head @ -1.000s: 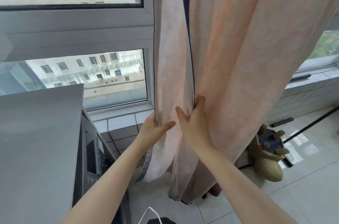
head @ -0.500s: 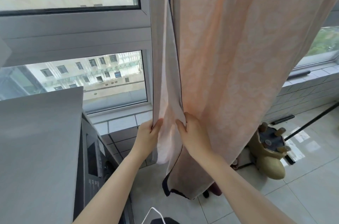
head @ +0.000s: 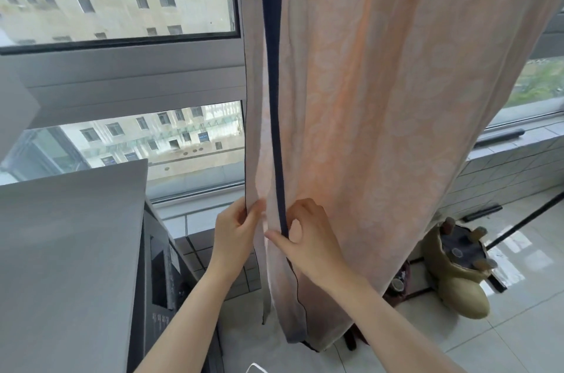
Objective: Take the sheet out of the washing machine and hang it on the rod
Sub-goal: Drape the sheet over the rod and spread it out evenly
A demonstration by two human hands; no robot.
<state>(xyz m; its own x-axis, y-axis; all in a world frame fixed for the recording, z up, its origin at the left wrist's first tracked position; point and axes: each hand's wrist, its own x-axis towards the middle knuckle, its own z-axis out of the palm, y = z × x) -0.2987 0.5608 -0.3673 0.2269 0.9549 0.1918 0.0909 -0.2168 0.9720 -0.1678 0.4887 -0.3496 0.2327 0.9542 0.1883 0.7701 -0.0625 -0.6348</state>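
Observation:
A pale peach sheet (head: 396, 116) with a dark navy border hangs down in front of me from above the frame; the rod itself is out of view. My left hand (head: 235, 232) pinches the sheet's left edge between thumb and fingers. My right hand (head: 308, 235) grips the navy-trimmed edge just to the right, fingers curled round the fold. Both hands are close together at the same height. The grey washing machine (head: 70, 265) fills the lower left, its dark control panel facing right.
A large window (head: 122, 73) with a grey frame is behind the sheet. A tan stool-like object (head: 457, 268) stands on the tiled floor at the right, next to a thin black rod (head: 525, 220) leaning across the floor. A tiled ledge runs under the window.
Both hands have shifted their hold on the sheet's edges, and the navy border now hangs straighter and longer. The view has tilted slightly.

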